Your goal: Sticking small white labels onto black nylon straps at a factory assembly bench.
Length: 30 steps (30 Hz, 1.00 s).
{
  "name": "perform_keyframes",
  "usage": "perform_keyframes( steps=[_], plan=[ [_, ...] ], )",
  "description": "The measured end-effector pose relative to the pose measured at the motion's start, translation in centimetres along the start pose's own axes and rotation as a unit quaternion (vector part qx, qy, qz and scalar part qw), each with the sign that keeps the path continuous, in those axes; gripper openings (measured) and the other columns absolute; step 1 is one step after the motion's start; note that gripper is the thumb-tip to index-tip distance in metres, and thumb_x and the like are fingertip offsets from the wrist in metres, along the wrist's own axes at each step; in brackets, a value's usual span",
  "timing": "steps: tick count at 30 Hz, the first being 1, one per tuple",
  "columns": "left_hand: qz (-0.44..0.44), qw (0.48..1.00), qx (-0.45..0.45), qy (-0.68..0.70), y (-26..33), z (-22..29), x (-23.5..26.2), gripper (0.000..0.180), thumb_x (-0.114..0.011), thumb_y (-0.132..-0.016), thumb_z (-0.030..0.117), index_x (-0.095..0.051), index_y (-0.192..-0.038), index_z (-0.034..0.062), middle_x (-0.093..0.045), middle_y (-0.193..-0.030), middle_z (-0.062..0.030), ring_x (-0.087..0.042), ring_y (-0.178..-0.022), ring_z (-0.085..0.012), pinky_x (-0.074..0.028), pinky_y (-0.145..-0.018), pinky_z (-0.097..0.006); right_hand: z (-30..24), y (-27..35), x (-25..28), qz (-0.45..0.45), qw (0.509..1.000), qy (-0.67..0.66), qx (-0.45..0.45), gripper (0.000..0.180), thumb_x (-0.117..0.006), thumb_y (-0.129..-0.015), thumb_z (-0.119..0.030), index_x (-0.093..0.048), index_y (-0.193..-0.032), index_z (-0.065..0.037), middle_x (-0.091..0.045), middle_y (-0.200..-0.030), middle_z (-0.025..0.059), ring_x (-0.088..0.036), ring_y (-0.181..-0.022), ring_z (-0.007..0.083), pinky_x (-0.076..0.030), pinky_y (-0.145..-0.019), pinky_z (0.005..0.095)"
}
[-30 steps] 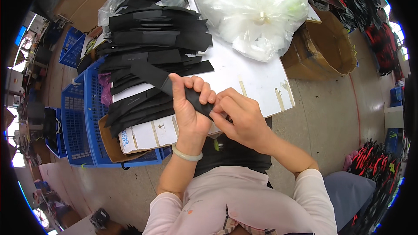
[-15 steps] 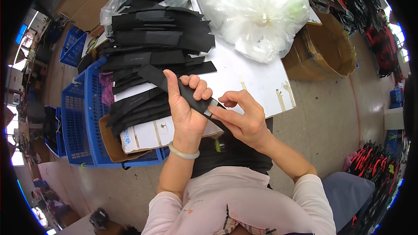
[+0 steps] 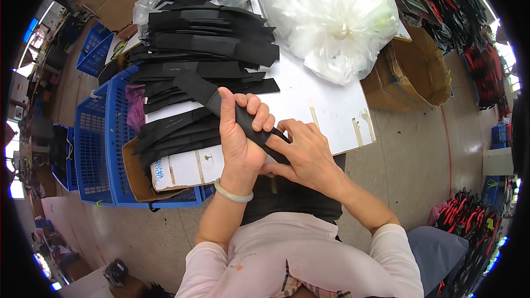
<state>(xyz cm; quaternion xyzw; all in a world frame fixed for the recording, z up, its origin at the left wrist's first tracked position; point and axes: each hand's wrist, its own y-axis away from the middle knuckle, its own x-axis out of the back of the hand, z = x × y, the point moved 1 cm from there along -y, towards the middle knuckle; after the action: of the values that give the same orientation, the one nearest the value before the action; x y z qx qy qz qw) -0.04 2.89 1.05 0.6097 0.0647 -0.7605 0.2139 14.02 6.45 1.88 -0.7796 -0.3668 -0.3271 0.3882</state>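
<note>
A black fabric strip (image 3: 201, 89) runs slantwise through my left hand (image 3: 238, 138), whose fingers are wrapped around it with the thumb pointing up. My right hand (image 3: 309, 157) is closed on the strip's lower end, thumb and fingers pressing the cloth, which looks folded there. The exact fold is partly hidden by my fingers. Beyond my hands, several bundles of similar black strips (image 3: 215, 47) lie in rows on a white board (image 3: 328, 113). A looser bundle (image 3: 176, 132) lies just left of my left wrist and overhangs the board's left edge.
A large clear plastic bag of white material (image 3: 331, 22) sits at the back of the board. To the right stands an open cardboard box (image 3: 417, 69); blue plastic crates (image 3: 94, 152) stand on the left. A purple bag (image 3: 134, 107) pokes out beside the board.
My right fingers have closed in over the strip's lower end, and the small pale piece seen there before is out of sight. My left hand keeps its grip.
</note>
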Motion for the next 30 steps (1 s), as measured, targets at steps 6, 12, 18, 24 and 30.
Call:
perform_keyframes(
  steps=[6, 12, 18, 24, 30],
  plan=[
    [-0.011, 1.0, -0.019, 0.012, 0.1, 1.5, -0.1, 0.045, -0.058, -0.092, 0.053, -0.051, -0.075, 0.0119, -0.041, -0.067, 0.001, -0.04, -0.05, -0.0109, -0.04, -0.049, -0.027, -0.6, -0.3, -1.2, 0.041, 0.997, -0.056, 0.024, 0.044, -0.08, -0.072, -0.029, -0.065, -0.11, -0.011, -0.054, -0.088, 0.0086, -0.056, -0.072, 0.024, -0.046, -0.064, 0.0352],
    [-0.019, 0.999, -0.041, 0.009, 0.4, 2.3, 0.3, 0.044, -0.055, -0.094, 0.052, -0.05, -0.076, 0.0121, -0.041, -0.066, 0.001, -0.039, -0.05, -0.0109, -0.039, -0.048, -0.027, -1.1, -0.6, -2.0, 0.014, 0.997, -0.081, -0.01, 0.047, -0.08, -0.073, -0.021, -0.063, -0.116, -0.011, -0.052, -0.084, 0.0089, -0.054, -0.058, 0.0235, -0.046, -0.05, 0.0358],
    [-0.024, 0.994, -0.082, -0.064, 0.9, 1.4, 0.1, 0.043, -0.055, -0.096, 0.047, -0.042, -0.075, 0.0112, -0.041, -0.066, -0.0011, -0.042, -0.05, -0.0132, -0.043, -0.049, -0.029, -0.4, -0.3, -2.5, -0.009, 0.997, -0.075, -0.011, 0.038, -0.078, -0.074, -0.016, -0.064, -0.11, -0.011, -0.052, -0.082, 0.0096, -0.058, -0.059, 0.0252, -0.048, -0.05, 0.0367],
    [-0.193, 0.95, -0.121, -0.214, 3.1, -0.5, -1.7, 0.041, -0.074, -0.085, 0.035, -0.047, -0.082, 0.0052, -0.049, -0.069, -0.0065, -0.055, -0.059, -0.0194, -0.052, -0.06, -0.034, 2.4, 1.7, -4.7, 0.089, 0.975, -0.192, 0.067, 0.026, -0.081, -0.066, -0.011, -0.067, -0.087, -0.004, -0.061, -0.088, 0.0128, -0.064, -0.068, 0.0289, -0.052, -0.058, 0.0376],
    [-0.213, 0.924, -0.127, -0.29, 5.2, -0.4, -2.9, 0.029, -0.067, -0.093, 0.02, -0.047, -0.082, 0.0024, -0.052, -0.068, -0.0089, -0.056, -0.058, -0.0189, -0.052, -0.064, -0.036, 2.5, 2.5, -4.9, 0.1, 0.971, -0.205, 0.069, 0.028, -0.08, -0.061, -0.001, -0.06, -0.079, -0.007, -0.061, -0.074, 0.0086, -0.062, -0.065, 0.0265, -0.049, -0.055, 0.0354]
  ],
)
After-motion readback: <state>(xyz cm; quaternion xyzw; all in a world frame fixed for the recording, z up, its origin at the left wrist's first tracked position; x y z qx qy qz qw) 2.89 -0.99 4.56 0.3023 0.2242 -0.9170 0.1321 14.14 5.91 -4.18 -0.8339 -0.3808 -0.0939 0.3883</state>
